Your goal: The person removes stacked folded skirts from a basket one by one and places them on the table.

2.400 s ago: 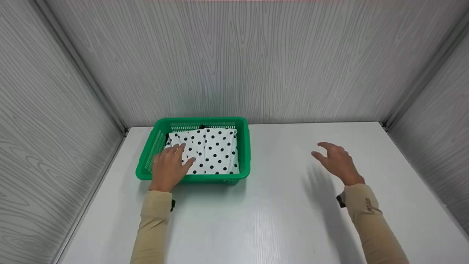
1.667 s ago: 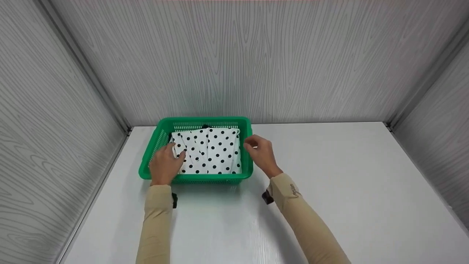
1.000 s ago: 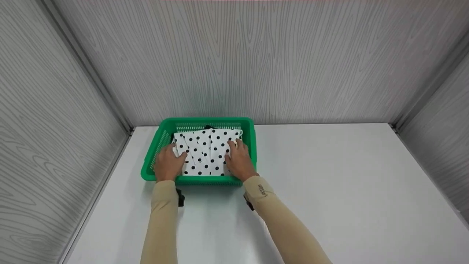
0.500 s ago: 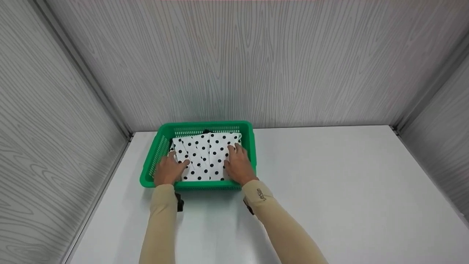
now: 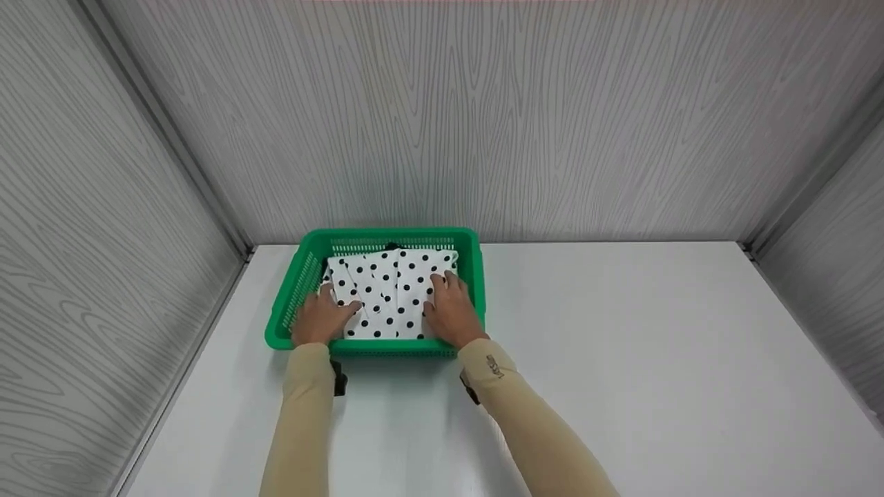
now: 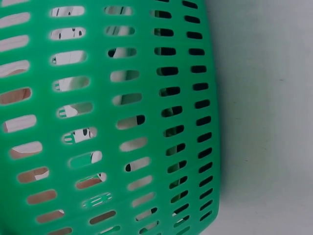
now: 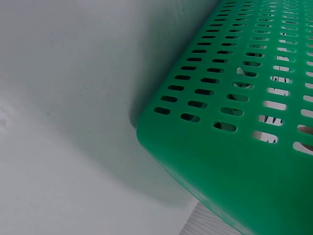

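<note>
A white cloth [image 5: 387,297] with black dots lies folded in a green plastic basket [image 5: 397,344], as the head view shows. My left hand [image 5: 321,317] reaches over the basket's front rim and rests at the cloth's left edge, thumb apart from the fingers. At the right edge, my right hand [image 5: 452,310] lies on the cloth with its fingers spread a little. In the left wrist view the slotted basket wall [image 6: 146,107] fills most of the picture and hides the hand, with bits of cloth showing through. The right wrist view shows a basket corner [image 7: 195,147].
The basket stands on a white table [image 5: 608,359] near the grey wood-grain back wall [image 5: 442,117]. Another panel [image 5: 103,241] rises on the left. Something small and black [image 5: 392,246] shows behind the cloth at the basket's back.
My right hand has come from the table's right side to the basket and settled on the cloth. The left hand has stayed at the cloth's left edge. Over the last second both hands hardly move.
</note>
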